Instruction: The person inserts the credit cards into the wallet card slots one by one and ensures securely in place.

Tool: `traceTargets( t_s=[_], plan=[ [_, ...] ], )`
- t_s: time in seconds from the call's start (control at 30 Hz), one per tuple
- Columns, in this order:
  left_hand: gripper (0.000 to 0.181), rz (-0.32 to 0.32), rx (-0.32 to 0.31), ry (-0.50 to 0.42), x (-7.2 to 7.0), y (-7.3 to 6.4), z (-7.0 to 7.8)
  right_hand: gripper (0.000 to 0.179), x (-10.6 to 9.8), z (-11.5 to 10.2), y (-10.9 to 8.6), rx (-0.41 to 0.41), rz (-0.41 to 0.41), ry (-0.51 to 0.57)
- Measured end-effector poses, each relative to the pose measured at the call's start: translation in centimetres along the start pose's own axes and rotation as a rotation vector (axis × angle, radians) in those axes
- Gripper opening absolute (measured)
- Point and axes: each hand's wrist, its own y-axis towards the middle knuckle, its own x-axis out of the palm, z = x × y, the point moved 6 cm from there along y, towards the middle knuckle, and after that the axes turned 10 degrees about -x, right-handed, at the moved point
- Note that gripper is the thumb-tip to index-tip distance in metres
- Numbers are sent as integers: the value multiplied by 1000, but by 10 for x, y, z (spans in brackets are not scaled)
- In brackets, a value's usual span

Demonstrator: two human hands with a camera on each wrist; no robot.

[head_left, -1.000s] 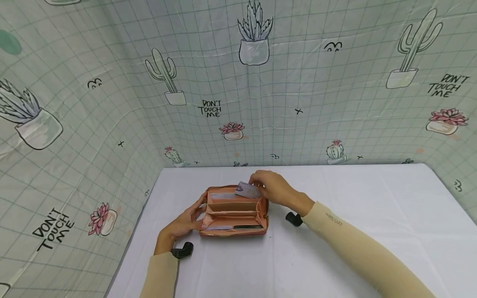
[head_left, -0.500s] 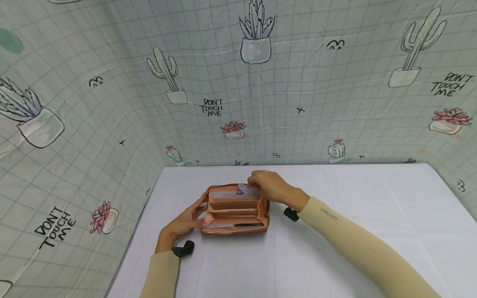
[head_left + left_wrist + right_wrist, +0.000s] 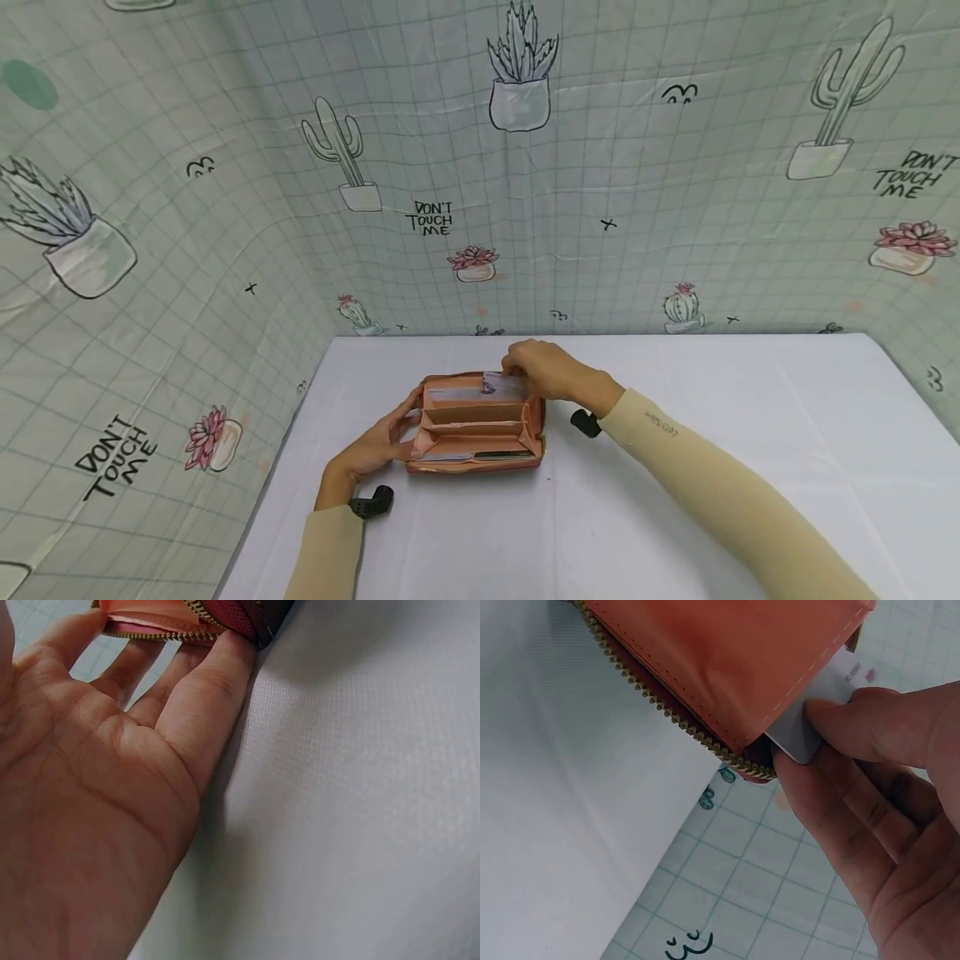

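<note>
An orange zip wallet (image 3: 480, 467) lies unzipped on the white table, its compartments facing up. My left hand (image 3: 372, 447) holds its left end, thumb on the near zip edge and fingers toward the far edge. At the wallet's far right corner, my right hand (image 3: 552, 372) pinches a pale card (image 3: 801, 733) between thumb and fingers. Part of that card sits inside the wallet's far panel pocket (image 3: 727, 660); the orange lining hides the rest. Left of it in the head view shows another pale card (image 3: 452, 393). A light card (image 3: 444, 457) and a dark card (image 3: 501, 454) fill the near panel slots.
The white table (image 3: 675, 450) stretches around the wallet, widest to the right. A cloth backdrop (image 3: 600, 275) with cactus drawings rises behind it and on the left. Black wrist cameras (image 3: 372, 502) sit at both wrists.
The card in my right hand has gone from tilted over the far panel to straighter and lower, partly in the pocket. My left hand keeps its place on the wallet.
</note>
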Motion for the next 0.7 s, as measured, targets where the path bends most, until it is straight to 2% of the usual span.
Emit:
traceTargets(
  t_s=[0.2, 0.37, 0.53, 0.7],
  plan=[
    [94, 9, 2, 13, 1, 1, 0, 22, 2, -1, 1, -8, -31, -26],
    [95, 19, -6, 24, 0, 2, -1, 25, 8, -1, 0, -17, -68, 17],
    [94, 4, -5, 31, -1, 2, -3, 26, 11, 6, -6, 12, -7, 124],
    [94, 19, -18, 38, -1, 1, -3, 30, 10, 9, -11, 5, 40, 222]
  ],
)
